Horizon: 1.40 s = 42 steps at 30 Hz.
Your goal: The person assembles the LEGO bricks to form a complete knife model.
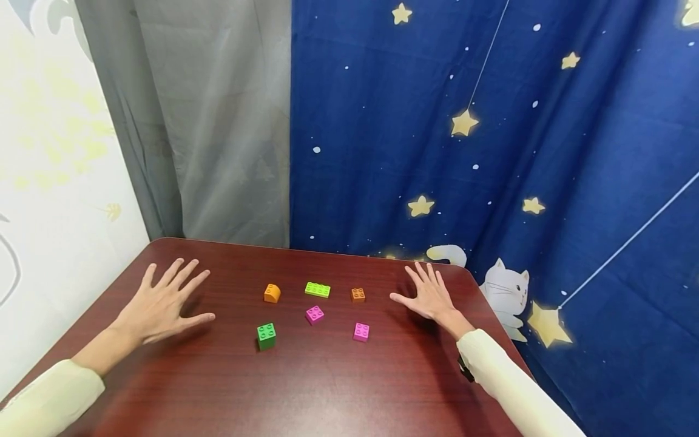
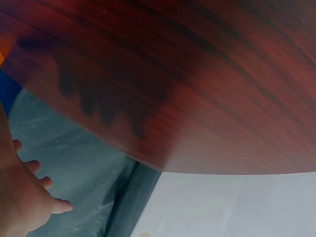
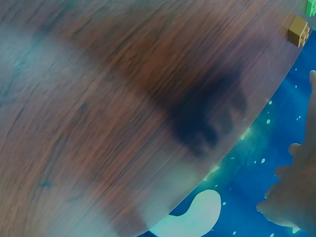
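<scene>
Six toy bricks lay on the table [image 1: 311, 382], and no hand was on any of them! Call the magenta brick [image 1: 314, 314] the hub of the clock: the lime brick [image 1: 318, 290] sat at twelve, the brown-orange brick [image 1: 357, 295] at two, the pink brick [image 1: 361, 332] at four, the green brick [image 1: 266, 336] at eight, the yellow-orange brick [image 1: 272, 294] at ten. Out at nine, the left hand [image 1: 158, 306] was spread wide, palm down, thumb well off the fingers; over near three, the right hand [image 1: 428, 295] was splayed too, gripping nothing, its nearest brick the brown-orange one.

And how would they handle? Light, one judged, stiff and hard to break, a little slick on the faces. A thumb-and-finger pinch across two flat opposite sides looked the safest hold; the yellow-orange one, with its rounded shoulder, looked likelier to slip, so better its flat faces. The green, the tallest, offered the most side to grasp; the long lime, two rows of four studs, lay low.

What surfaces! Glossy plastic with round studs, red-brown streaky wood grain catching a pale glare at six, smooth cream sleeves [image 1: 519, 388], and at one o'clock a softly folded blue curtain [image 1: 382, 152] dotted with stars.
</scene>
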Each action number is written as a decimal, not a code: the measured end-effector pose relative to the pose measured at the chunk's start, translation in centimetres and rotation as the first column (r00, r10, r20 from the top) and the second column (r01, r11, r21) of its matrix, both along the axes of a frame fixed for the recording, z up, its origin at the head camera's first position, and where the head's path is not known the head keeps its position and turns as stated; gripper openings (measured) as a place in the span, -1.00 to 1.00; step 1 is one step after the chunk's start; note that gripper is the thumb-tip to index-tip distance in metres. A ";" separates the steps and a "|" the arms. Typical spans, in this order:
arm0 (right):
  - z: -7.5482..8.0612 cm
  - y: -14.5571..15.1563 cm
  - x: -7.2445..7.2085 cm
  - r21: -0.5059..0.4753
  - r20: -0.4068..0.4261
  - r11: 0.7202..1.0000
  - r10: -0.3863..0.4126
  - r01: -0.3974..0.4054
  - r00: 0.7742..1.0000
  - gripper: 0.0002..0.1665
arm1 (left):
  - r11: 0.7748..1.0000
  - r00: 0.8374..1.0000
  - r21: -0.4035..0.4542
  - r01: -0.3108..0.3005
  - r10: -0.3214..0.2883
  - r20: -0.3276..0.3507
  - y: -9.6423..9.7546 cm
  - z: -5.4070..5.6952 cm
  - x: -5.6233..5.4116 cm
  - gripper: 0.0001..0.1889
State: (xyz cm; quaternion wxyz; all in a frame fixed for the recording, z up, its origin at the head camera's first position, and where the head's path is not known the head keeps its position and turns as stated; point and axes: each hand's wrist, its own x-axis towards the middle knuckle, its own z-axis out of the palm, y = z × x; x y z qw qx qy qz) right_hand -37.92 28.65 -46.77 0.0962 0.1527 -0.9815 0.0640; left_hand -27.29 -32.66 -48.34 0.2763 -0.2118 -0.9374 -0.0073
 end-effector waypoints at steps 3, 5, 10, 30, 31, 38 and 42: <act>-0.1 -0.6 -0.3 0.002 0.018 1.000 0.004 -0.004 1.000 0.20 | 1.000 1.000 -0.005 0.015 -0.015 0.006 0.7 0.0 0.0 0.05; 0.0 -1.1 -0.4 -0.007 0.034 1.000 0.012 -0.012 0.999 0.20 | 1.000 1.000 -0.004 0.026 -0.026 0.015 1.2 0.1 0.0 0.04; -0.1 -2.3 -0.7 -0.025 0.038 0.999 0.049 -0.048 0.998 0.20 | 0.999 0.998 0.002 0.049 -0.049 0.043 2.6 0.5 0.3 0.02; -0.5 -8.2 -1.8 -0.054 0.110 0.988 0.153 -0.147 0.982 0.14 | 0.988 0.982 -0.006 0.153 -0.152 0.108 7.5 0.5 0.8 -0.03; -0.5 -8.4 -1.8 -0.058 0.110 0.986 0.159 -0.154 0.981 0.13 | 0.987 0.981 0.002 0.159 -0.158 0.115 7.7 0.5 0.8 -0.04; -0.3 -10.2 -2.0 -0.091 0.126 0.975 0.212 -0.201 0.969 0.09 | 0.983 0.962 0.086 0.163 -0.178 0.207 9.3 0.3 0.9 -0.05; -0.2 -11.2 -2.1 -0.113 0.146 0.971 0.225 -0.210 0.963 0.09 | 0.977 0.940 0.149 0.154 -0.192 0.282 10.1 0.1 0.7 -0.04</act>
